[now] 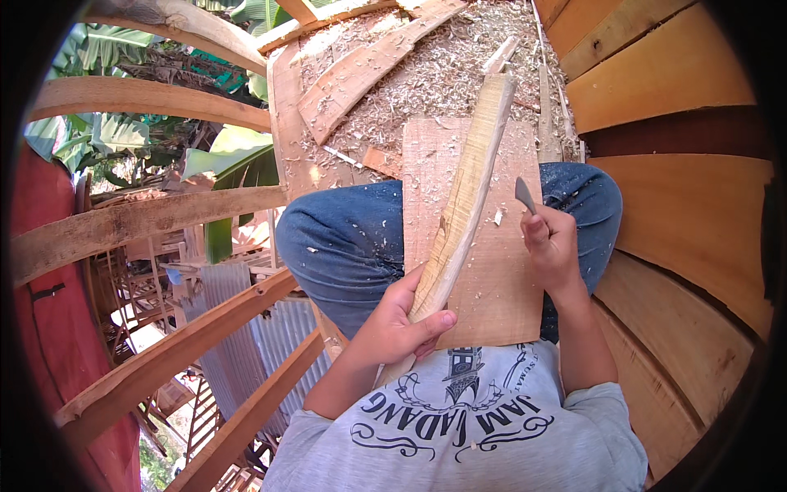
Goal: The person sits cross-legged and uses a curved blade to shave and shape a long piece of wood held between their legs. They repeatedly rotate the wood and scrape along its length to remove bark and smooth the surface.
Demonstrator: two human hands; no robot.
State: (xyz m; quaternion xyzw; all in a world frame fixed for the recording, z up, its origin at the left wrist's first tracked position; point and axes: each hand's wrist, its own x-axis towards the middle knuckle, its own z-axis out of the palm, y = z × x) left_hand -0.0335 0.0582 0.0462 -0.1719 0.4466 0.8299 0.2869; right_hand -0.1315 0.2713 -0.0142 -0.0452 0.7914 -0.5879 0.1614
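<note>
My left hand (407,321) is wrapped round the lower part of a long pale wooden stick (469,197), which slants up and away to the right. Its near end reaches back toward my shirt. In my right hand (551,242) is a knife (525,195), its short blade pointing up and a little left, apart from the stick. The fingers cover the knife's handle. Under the stick, a flat rectangular board (500,279) rests across my lap, with a few shavings on it.
Wood shavings (426,82) cover the floor ahead, where a curved plank (369,70) and smaller offcuts lie. A wooden plank wall (672,197) stands close on my right. Spaced wooden rails (147,225) run along my left, with leaves and corrugated sheets (246,328) beyond and below.
</note>
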